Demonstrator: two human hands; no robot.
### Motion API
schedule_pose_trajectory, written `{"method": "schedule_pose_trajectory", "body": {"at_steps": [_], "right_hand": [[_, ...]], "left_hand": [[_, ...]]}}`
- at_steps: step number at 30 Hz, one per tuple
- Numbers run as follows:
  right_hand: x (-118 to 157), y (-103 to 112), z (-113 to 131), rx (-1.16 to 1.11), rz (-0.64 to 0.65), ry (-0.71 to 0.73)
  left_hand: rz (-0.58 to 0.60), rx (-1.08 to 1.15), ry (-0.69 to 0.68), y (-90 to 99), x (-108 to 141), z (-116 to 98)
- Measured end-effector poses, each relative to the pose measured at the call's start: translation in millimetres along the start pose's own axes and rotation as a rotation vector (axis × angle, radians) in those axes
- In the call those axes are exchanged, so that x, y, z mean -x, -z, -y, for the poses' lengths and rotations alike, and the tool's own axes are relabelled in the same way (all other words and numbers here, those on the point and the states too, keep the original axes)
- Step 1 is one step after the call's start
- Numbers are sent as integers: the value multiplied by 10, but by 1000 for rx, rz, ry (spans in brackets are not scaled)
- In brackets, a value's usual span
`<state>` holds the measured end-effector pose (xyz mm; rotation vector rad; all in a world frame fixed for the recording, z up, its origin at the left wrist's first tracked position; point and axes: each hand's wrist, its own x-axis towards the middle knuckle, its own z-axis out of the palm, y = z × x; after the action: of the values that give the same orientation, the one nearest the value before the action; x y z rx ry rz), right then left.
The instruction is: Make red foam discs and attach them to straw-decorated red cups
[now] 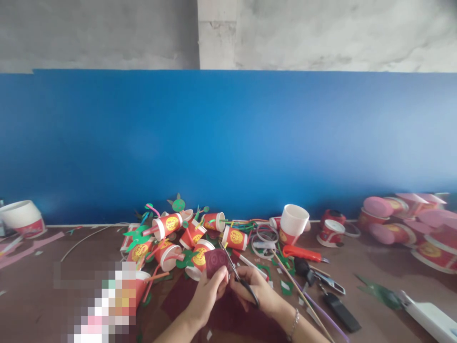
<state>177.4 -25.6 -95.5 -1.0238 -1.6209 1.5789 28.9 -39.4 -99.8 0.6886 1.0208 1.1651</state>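
Note:
My left hand (210, 296) pinches a small piece of dark maroon paper (215, 259) with faint round outlines on it. In my right hand (255, 288) is a pair of scissors (246, 285) with dark handles, its blades spread apart and pointing up and away, right beside the paper's right edge. Below both hands lies a larger maroon sheet (180, 297) on the table, partly covered by my arms. Just past the paper, several red and white paper cups (200, 259) lie in a heap, with green paper cutouts (136, 236) and straws among them.
An orange utility knife (303, 253), a black key fob (342, 312), a white stacked cup (294, 224) and a thin wooden stick (303, 295) are on the right. Pink-topped cups (392, 224) stand far right. A glue gun (428, 312) lies nearer. The blue panel (228, 143) borders the back.

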Motion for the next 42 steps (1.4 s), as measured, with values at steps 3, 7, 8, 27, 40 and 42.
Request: {"method": "schedule_pose_trajectory", "body": {"at_steps": [3,7,8,27,40,42], "right_hand": [[-2,26,-26,19,4,-2],[-4,42,-64,1,19,1],[-4,40,-63,-6,17,-2],[-3,82,-33,21,26,2],[-4,82,-44,26,-7,-12],[-3,72,-33,27,-4,-20]], "left_hand": [[8,-12,-13,-7,11,-26],[14,13,-28,8,-8,-12],[20,15,-29,13,-13,-5],[138,-103,-66,26,-44,-17],[-32,-11,-58,34,-68,34],[-18,-51,-65,24,-59,26]]}}
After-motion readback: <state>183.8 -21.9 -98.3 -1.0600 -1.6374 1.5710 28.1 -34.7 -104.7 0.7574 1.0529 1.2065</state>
